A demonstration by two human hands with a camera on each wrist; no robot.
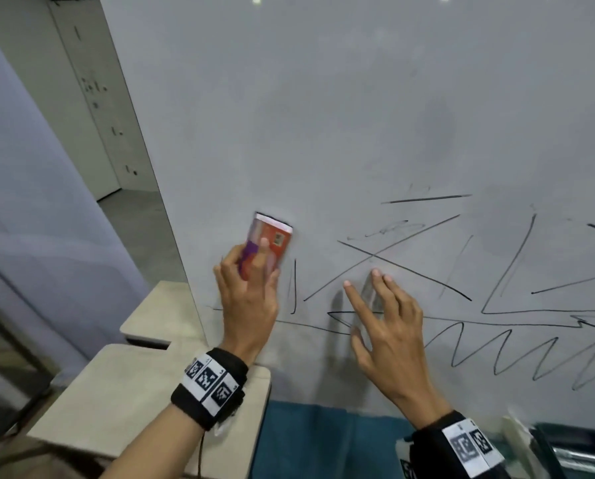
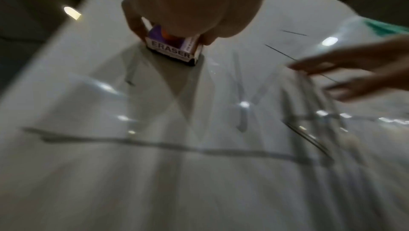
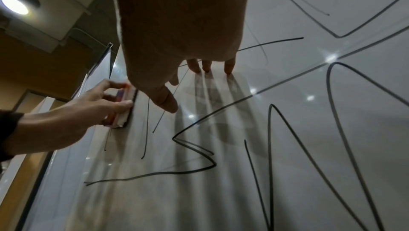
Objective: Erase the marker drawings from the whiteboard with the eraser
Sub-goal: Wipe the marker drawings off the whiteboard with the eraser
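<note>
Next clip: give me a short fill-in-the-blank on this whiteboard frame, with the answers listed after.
1. The eraser is gripped by the person's ____ hand.
2. The right hand touches the whiteboard with ____ fingers, holding nothing.
3. The marker drawings lie mostly to the ____ of the eraser in the head view.
4. The word printed on the eraser's side in the left wrist view is ____.

Answers: left; straight; right; ERASER

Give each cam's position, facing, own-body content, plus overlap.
Head: on the head, looking forward and down at the whiteboard; both hands and wristbands show.
Left wrist: looks along the left hand at the eraser.
Right wrist: looks along the right hand, fingertips touching the board.
Shared: all three see the eraser and the marker lines.
</note>
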